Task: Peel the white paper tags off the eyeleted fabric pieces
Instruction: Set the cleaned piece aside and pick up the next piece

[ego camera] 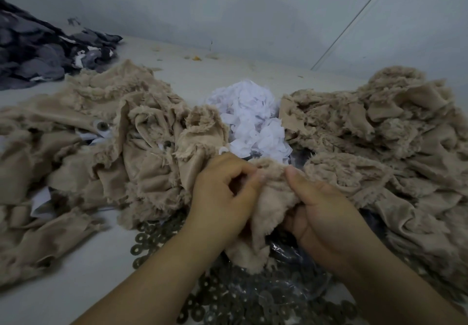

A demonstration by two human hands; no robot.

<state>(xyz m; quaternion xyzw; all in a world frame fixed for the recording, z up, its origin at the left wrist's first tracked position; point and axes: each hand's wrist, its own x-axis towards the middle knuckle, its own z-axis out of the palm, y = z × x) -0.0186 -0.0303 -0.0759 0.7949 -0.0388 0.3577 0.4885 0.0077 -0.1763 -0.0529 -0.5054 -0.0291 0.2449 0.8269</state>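
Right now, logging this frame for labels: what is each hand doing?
Left hand: fingers curled, pinching the tan fabric piece.
Right hand: gripping the same piece, thumb on top.

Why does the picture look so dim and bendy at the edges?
In the head view the light is dull and bluish, with no glare; the wide lens curves the tan fuzzy fabric piles outward near the edges; the crumpled white paper heap stays brightest; the dark metal rings below the hands look smeary and soft.
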